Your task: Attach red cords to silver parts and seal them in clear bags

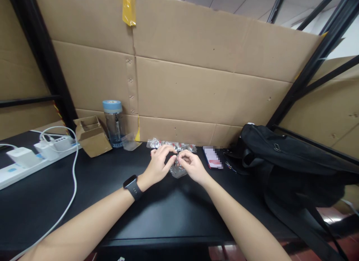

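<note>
Head view shows the right hand (192, 165) pinching a small item (177, 158), too tiny to identify; the left hand (161, 161) curls close beside it, partly closed, its hold unclear. The item is near a clear bag (178, 172), with shiny packets (185, 146) beyond and a phone (212, 156) to the right.

Red-flecked silvery packets (155, 143), black tabletop (106, 193), tan cardboard wall (182, 36) (tape (129, 10) yellow), blue bottle lid (112, 106), black bag (280, 152)
</note>
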`<act>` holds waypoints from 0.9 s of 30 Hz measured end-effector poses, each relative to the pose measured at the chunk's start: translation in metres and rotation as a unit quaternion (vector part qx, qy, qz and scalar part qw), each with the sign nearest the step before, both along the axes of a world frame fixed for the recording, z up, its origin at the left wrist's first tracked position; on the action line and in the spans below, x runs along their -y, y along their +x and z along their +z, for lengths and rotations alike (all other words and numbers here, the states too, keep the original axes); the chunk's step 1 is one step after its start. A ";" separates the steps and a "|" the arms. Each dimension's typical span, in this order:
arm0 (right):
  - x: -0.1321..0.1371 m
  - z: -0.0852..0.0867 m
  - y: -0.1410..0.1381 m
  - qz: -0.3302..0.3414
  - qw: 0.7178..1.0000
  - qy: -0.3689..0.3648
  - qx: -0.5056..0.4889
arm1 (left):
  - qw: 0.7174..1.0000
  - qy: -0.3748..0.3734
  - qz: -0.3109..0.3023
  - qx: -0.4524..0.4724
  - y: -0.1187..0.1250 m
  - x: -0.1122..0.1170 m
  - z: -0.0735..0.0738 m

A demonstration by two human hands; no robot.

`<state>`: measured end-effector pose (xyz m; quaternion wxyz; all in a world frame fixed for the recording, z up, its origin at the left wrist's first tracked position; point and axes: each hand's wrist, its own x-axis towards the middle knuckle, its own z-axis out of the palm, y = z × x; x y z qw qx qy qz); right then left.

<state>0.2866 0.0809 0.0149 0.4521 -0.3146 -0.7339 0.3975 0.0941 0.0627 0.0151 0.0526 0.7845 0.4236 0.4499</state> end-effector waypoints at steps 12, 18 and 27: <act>-0.007 0.005 0.014 -0.076 0.983 0.125 0.113 | 0.981 -0.133 -0.132 0.047 -0.008 -0.015 -0.004; 0.000 0.004 0.006 -0.033 0.966 0.200 0.160 | 0.986 -0.080 -0.078 -0.123 -0.010 -0.007 0.003; -0.032 -0.002 0.053 -0.091 0.921 0.181 0.334 | 0.921 -0.169 -0.252 -0.245 -0.044 -0.011 0.028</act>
